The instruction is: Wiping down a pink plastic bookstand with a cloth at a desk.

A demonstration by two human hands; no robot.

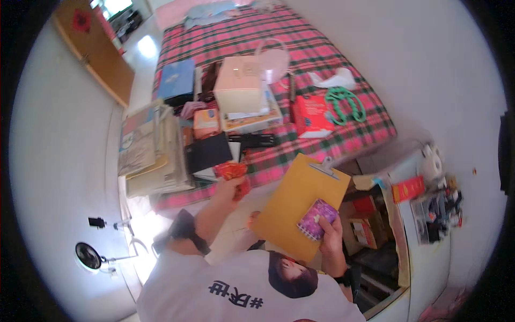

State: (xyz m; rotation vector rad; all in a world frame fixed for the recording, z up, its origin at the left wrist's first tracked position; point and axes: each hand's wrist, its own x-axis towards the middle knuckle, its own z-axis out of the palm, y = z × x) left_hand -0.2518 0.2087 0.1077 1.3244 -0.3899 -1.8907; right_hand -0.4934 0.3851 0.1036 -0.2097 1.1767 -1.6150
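Observation:
My left hand (pixel 230 187) grips a crumpled red packet (pixel 233 171) at the near edge of the bed, beside a dark flat folder (pixel 210 152). Held in my right hand (pixel 332 237) are a yellow-brown clipboard (pixel 281 201) with a metal clip at its far end and a small purple spiral notebook (pixel 318 215) lying over it, under my thumb. Past the clipboard, a red box (pixel 314 114) lies on the plaid bedspread (pixel 322 56), next to a green ring-shaped item (pixel 342 100).
A pale pink box (pixel 239 86), a blue box (pixel 177 78) and a stack of papers and folders (pixel 139 141) stand on the bed. At the right is an open cabinet (pixel 402 249) with cartons inside. A fan (pixel 88 255) stands at the lower left.

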